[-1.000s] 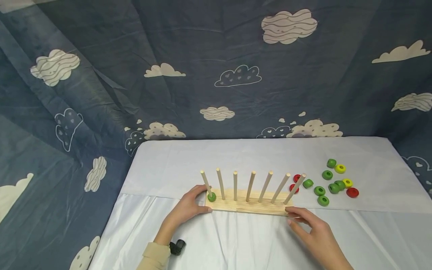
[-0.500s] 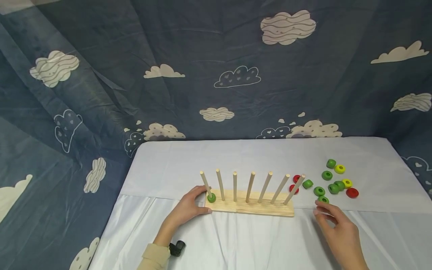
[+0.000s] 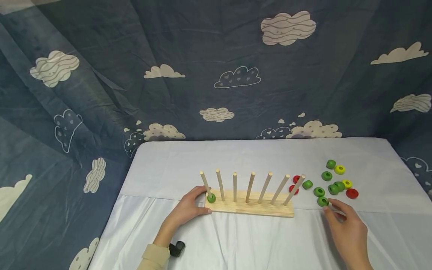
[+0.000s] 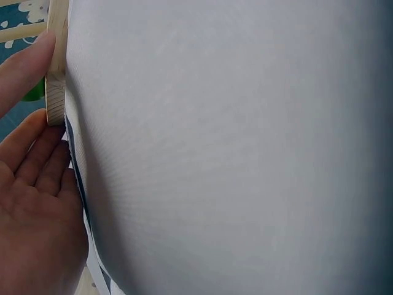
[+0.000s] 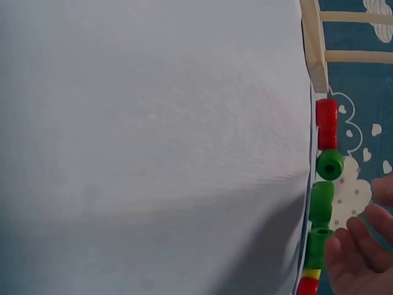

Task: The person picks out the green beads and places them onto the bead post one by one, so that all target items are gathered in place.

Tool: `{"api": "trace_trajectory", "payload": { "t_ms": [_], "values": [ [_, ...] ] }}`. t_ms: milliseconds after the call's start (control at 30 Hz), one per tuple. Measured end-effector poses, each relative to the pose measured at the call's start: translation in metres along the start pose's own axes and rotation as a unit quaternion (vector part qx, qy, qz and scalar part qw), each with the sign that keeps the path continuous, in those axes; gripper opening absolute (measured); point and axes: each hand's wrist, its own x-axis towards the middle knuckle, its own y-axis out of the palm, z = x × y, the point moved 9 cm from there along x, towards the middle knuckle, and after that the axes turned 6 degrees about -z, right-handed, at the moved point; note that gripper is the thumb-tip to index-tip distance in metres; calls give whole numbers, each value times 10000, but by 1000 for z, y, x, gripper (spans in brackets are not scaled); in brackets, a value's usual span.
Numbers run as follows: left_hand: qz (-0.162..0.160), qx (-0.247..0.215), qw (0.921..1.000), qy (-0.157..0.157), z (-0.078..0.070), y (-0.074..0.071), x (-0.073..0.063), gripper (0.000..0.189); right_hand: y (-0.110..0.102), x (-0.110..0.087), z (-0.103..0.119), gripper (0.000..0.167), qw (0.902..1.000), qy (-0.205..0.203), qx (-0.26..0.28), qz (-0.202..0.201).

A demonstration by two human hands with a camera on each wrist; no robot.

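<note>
A wooden board [image 3: 249,209] with a row of upright pegs stands on the white cloth in the head view. One green bead [image 3: 211,198] sits low on its leftmost peg. My left hand [image 3: 186,210] holds the board's left end, thumb along the front and fingers around the side; in the left wrist view the thumb [image 4: 27,70] lies against the wood. At the right, my right hand [image 3: 349,225] has thumb and index finger beside a loose green bead [image 3: 322,201], a gap showing between them. Whether they touch it I cannot tell.
Several more green beads [image 3: 319,192] lie scattered beyond the right hand, with yellow beads [image 3: 339,170] among them. A red bead [image 3: 352,193] lies at the far right; others [image 3: 296,179] sit behind the rightmost peg [image 3: 295,189]. A dark cloud-print curtain [image 3: 236,97] hangs behind the table.
My right hand has left the board's right end and moved right to the nearest loose green bead. The left hand has stayed on the board.
</note>
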Motion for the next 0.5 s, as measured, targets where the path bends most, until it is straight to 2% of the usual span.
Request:
{"api": "trace_trajectory", "payload": {
  "t_ms": [200, 500],
  "values": [
    [9, -12, 10000, -5, 1, 1, 0, 72, 4, 11, 2, 44, 9993, -352, -90, 132],
    [13, -70, 10000, -7, -1, -1, -1, 72, 19, 21, -8, 48, 9972, -264, -395, 581]
  ]
}}
